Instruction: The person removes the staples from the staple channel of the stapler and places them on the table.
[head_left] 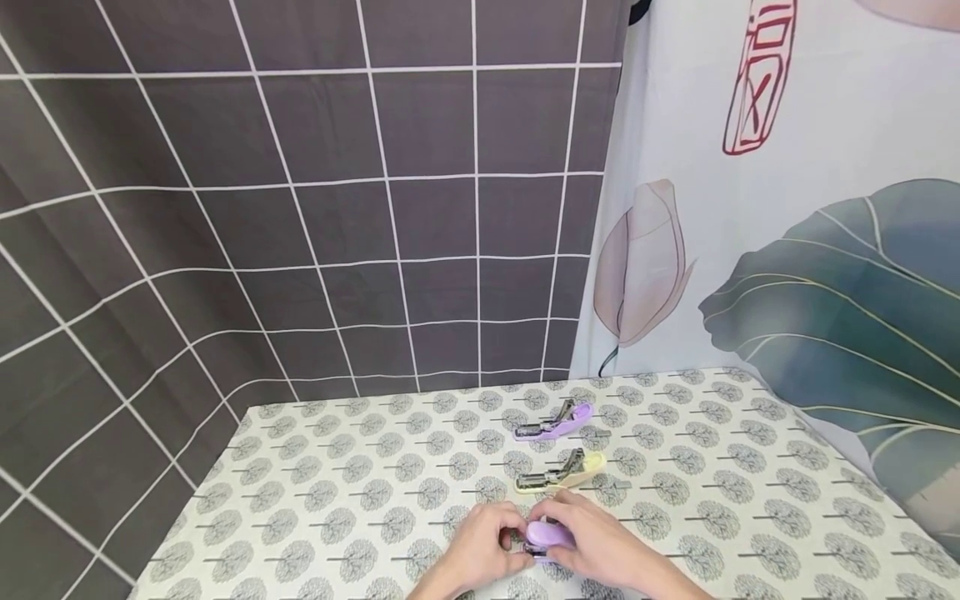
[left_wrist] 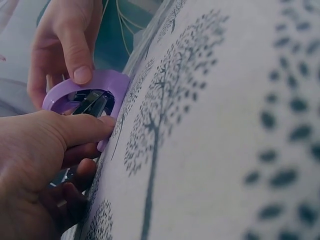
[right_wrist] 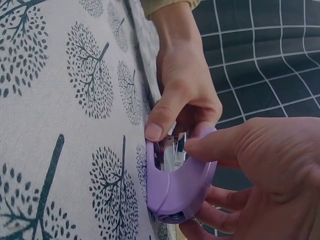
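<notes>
A small purple stapler [head_left: 550, 534] stands on the patterned cloth near the table's front, between both hands. My right hand [head_left: 596, 537] holds its body, with the thumb [right_wrist: 200, 147] at the upper arm's edge and the other fingers round the far side. At the front end, my left hand [head_left: 483, 543] pinches the stapler, its thumb [right_wrist: 155, 131] low by the base. Between the purple arm and base, the metal magazine [right_wrist: 174, 152] shows in the right wrist view. Fingers partly hide the stapler's front.
Behind the hands lie two more staplers, both folded open: a yellow one [head_left: 562, 475] and, farther back, a purple one [head_left: 555, 422]. The tree-print cloth [head_left: 337, 483] covers the table. A dark grid curtain [head_left: 427, 217] and a white floral curtain [head_left: 675, 108] hang behind it.
</notes>
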